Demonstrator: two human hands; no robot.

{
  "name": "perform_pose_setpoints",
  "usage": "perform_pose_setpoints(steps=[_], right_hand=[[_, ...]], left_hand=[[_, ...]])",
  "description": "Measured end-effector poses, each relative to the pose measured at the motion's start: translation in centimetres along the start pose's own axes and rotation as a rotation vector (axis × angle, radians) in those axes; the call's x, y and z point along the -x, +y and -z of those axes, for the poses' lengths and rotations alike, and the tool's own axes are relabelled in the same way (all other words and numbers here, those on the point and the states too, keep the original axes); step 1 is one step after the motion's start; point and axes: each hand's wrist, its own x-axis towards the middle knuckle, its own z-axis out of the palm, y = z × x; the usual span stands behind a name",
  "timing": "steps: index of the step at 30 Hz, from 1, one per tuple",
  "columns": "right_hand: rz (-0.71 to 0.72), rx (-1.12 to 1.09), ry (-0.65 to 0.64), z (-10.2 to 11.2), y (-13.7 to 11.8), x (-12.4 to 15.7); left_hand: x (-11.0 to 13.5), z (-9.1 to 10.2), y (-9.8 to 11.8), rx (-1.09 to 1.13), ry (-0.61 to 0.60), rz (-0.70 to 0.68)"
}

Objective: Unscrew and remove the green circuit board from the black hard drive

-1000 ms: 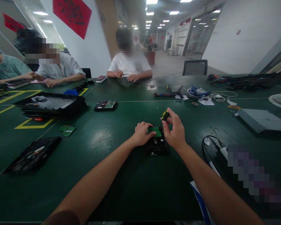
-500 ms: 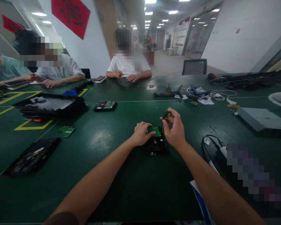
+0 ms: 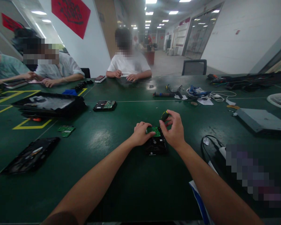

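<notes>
A black hard drive [image 3: 156,146] with a green circuit board [image 3: 157,131] at its far end lies on the dark green table in front of me. My left hand [image 3: 141,133] grips the drive's left side, its thumb resting over the board. Above the drive's far right corner, my right hand [image 3: 174,129] pinches the black and yellow handle of a screwdriver [image 3: 165,116] between thumb and fingers. The screwdriver's shaft and tip are too small or hidden to make out.
Another hard drive [image 3: 105,105] lies farther back. Loose green boards [image 3: 66,130], a black casing [image 3: 32,155] and a black tray [image 3: 49,106] are on the left. To the right sit a grey metal box [image 3: 263,120] and cables [image 3: 204,145]. Co-workers sit across the table.
My right fingers have shifted on the screwdriver handle, which now leans differently and sits slightly lower. My left hand stays on the hard drive.
</notes>
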Motion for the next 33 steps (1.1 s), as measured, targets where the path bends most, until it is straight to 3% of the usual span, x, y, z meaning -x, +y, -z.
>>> perform_pose_setpoints(steps=[33], right_hand=[[0.024, 0.041, -0.024, 0.23, -0.04, 0.05]], left_hand=[[0.02, -0.06, -0.08, 0.002, 0.004, -0.001]])
